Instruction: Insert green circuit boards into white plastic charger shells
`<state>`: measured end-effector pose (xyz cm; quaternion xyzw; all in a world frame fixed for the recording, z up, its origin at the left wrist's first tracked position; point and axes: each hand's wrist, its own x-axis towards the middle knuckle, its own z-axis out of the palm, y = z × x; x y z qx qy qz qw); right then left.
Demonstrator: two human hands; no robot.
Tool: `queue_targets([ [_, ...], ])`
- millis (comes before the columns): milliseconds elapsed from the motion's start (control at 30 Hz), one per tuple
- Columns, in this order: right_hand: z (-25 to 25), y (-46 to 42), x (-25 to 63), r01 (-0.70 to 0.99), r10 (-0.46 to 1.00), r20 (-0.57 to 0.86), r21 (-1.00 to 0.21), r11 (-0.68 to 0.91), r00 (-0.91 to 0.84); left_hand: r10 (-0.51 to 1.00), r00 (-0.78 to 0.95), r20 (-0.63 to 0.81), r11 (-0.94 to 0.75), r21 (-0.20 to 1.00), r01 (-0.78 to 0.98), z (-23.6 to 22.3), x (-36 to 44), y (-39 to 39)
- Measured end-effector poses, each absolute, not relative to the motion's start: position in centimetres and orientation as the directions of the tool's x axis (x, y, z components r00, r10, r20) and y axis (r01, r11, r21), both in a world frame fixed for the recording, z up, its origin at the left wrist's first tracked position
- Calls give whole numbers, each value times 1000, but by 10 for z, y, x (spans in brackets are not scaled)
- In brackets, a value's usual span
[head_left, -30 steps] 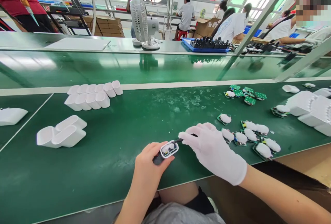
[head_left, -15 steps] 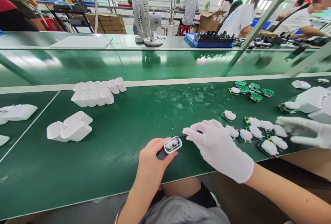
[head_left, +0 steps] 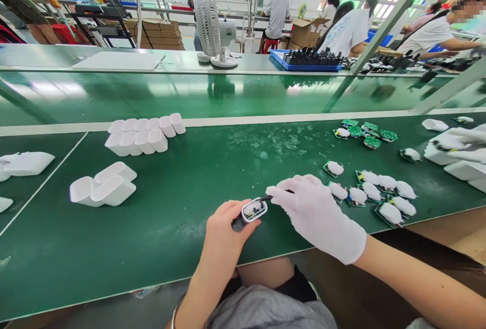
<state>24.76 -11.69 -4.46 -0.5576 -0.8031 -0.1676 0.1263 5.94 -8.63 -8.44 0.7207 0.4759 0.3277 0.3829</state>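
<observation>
My bare left hand (head_left: 223, 230) is closed around a small white plastic housing (head_left: 243, 213), its open end tilted up towards me. Electronic parts and some white filler show inside the opening. The housing's lower side looks dark grey. My right hand (head_left: 315, 217), in a white glove, pinches a slim dark tool (head_left: 265, 198) whose kind I cannot make out. The tool's tip meets the upper rim of the housing. Right of the glove lie several circuit boards topped with white filler (head_left: 357, 196).
Empty white housings (head_left: 138, 141) stand in rows at the left, with a smaller group (head_left: 114, 191) nearer. Green boards (head_left: 372, 142) lie at the back right. A co-worker's gloved hand (head_left: 469, 155) is by white housings at the right edge. A fan (head_left: 208, 23) stands on the shelf.
The co-worker's gloved hand has moved from beside the filled boards up and back to the white housings. My hands keep nearly the same position, the tool still at the rim.
</observation>
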Motion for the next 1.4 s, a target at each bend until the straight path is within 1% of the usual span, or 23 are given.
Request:
queue_targets([
  [67,-43,-114,247,920,845,365,147,362,-391,938,333,95,-244,864,441,-84,59,-87],
  [200,-33,-106,256,864,842,236,273,422,-486,942,323,88,-230,871,434,-84,60,-87],
  [267,-28,-101,262,835,831,189,309,456,-523,943,321,84,-224,874,431,-84,61,-86],
  [433,-23,-94,263,816,786,247,300,495,-567,941,324,101,-242,869,433,-85,61,-86],
  [567,-22,-96,259,808,787,229,319,495,-573,939,326,110,-251,868,429,-84,60,-87],
  [700,-26,-100,264,849,822,244,278,449,-514,938,330,103,-245,872,423,-84,59,-87],
  [833,-33,-103,262,862,837,234,259,437,-495,939,325,116,-251,874,415,-83,60,-86],
  [1000,-30,-107,258,866,845,232,274,418,-481,937,328,120,-257,872,416,-83,59,-87],
  [1067,-28,-105,261,891,858,254,217,398,-446,936,327,130,-266,869,417,-83,59,-86],
  [1133,-31,-99,266,944,899,285,112,312,-331,933,331,141,-280,862,423,-85,59,-85],
  [1200,-36,-89,271,978,945,255,25,206,-205,925,345,161,-307,850,428,-89,59,-84],
  [1233,-38,-83,273,983,959,218,14,180,-179,918,356,172,-325,842,431,-92,59,-85],
  [1300,-39,-75,272,975,963,152,37,218,-221,904,378,199,-365,820,441,-99,55,-86],
  [1333,-38,-73,270,957,946,146,59,283,-289,896,391,212,-387,804,451,-104,51,-86],
  [1400,-32,-74,261,862,846,162,95,499,-508,881,405,243,-436,750,498,-112,36,-84],
])
